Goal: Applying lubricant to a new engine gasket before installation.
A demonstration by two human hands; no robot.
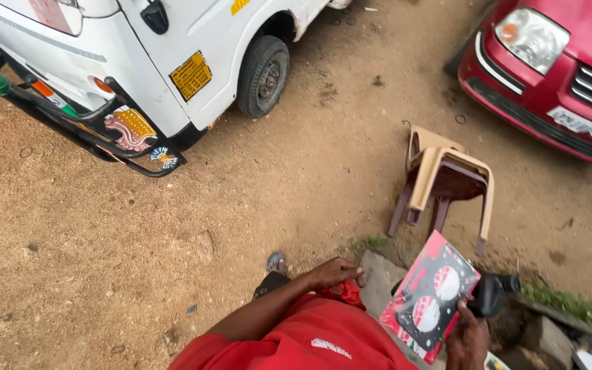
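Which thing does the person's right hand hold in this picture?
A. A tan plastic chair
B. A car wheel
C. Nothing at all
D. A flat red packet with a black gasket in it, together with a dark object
D: the right hand grips the flat red packet showing a black gasket with round holes, with a dark object beside it; the tan plastic chair lies tipped on the dirt, apart from it.

A white van and red car flank an overturned tan plastic chair on dirt.
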